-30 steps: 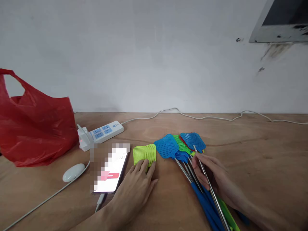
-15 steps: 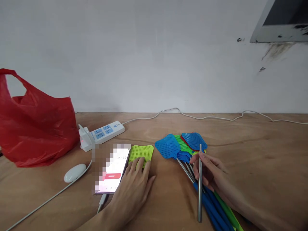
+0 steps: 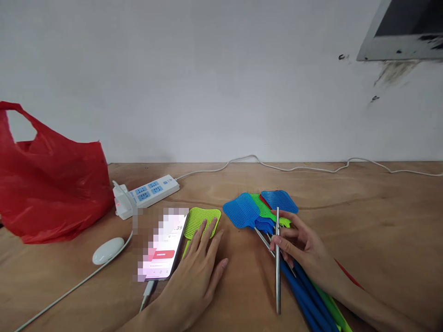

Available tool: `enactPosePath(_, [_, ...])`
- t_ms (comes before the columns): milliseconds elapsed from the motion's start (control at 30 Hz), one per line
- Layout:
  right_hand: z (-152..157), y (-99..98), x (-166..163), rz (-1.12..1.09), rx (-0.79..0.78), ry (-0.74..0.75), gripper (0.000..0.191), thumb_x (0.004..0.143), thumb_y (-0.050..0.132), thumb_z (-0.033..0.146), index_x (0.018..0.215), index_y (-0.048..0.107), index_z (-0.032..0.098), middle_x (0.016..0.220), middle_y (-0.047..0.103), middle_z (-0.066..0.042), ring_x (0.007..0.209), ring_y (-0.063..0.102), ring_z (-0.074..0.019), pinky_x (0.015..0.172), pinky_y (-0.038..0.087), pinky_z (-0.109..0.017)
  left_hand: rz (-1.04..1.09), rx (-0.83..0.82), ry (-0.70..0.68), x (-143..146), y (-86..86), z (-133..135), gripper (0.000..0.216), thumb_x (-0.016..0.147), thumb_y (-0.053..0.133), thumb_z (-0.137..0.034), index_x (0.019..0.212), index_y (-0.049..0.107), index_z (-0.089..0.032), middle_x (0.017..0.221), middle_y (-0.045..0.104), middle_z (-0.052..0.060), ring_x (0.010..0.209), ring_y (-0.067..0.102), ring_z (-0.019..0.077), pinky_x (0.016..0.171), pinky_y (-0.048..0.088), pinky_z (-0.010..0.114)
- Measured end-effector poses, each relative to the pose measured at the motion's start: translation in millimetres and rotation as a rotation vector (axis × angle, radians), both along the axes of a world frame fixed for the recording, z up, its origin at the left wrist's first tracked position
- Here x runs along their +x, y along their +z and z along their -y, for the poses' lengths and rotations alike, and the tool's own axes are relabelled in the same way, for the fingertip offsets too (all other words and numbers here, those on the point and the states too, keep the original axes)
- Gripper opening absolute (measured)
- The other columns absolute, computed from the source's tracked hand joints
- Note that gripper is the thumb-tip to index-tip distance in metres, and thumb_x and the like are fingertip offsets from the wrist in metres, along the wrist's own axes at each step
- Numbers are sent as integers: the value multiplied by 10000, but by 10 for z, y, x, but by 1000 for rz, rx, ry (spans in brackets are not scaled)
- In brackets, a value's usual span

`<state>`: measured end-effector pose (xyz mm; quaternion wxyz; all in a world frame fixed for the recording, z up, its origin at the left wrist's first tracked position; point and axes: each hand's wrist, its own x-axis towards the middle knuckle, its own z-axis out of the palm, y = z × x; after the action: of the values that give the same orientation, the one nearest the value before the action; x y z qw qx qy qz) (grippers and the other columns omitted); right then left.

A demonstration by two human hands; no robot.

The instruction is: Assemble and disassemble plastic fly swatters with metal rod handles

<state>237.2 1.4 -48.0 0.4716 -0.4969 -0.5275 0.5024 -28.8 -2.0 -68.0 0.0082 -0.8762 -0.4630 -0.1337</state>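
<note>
Between the left hand (image 3: pixel 197 272) and the upright-looking metal rod (image 3: pixel 278 272) in the right hand (image 3: pixel 304 246), a lane of bare counter (image 3: pixel 245 281) runs forward, pinching to a slim gap between the yellow-green swatter head (image 3: pixel 200 219) and the nearest blue swatter head (image 3: pixel 242 210). Blue handles (image 3: pixel 306 299) block the way rightward beneath the right hand; beyond its forearm lies broad room. Leftward, the phone (image 3: pixel 166 246) sits just beside the left hand, with the power strip (image 3: pixel 157 189) and red bag (image 3: pixel 58 189) farther off. Behind the swatter heads, only a thin cable (image 3: pixel 297 169) crosses.
</note>
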Motion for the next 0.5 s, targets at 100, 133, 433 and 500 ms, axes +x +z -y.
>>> enactPosePath(100, [-11,-30,20,9,27,-42,602,742,786,528,1121,408,251,671,694,28,496,506,-135,466,400,-246,-24,25,27,-25,-43,-54,552,1047,378,-393,1546,288,-175,1629,254,142,1498,200,348,1126,380,583])
enactPosePath(133, [-11,-40,29,20,38,-45,560,744,794,509,1058,404,258,663,695,33,504,506,-136,486,399,-248,-29,32,33,-31,-55,-68,558,1045,382,-399,1547,287,-177,1627,259,142,1497,205,348,1128,378,580])
enactPosePath(433, [44,-54,53,568,362,18,183,912,638,380,806,586,241,770,616,-10,678,544,-181,592,382,-300,-167,182,2,-66,-108,-152,476,1013,354,-213,1463,402,-67,1517,440,219,1412,399,362,1071,458,543])
enactPosePath(500, [61,-33,44,659,456,92,133,942,597,327,842,604,240,799,614,-18,743,554,-194,653,406,-316,-231,229,-31,-58,-103,-143,464,996,361,-174,1427,429,-19,1475,481,250,1372,455,376,1039,494,530])
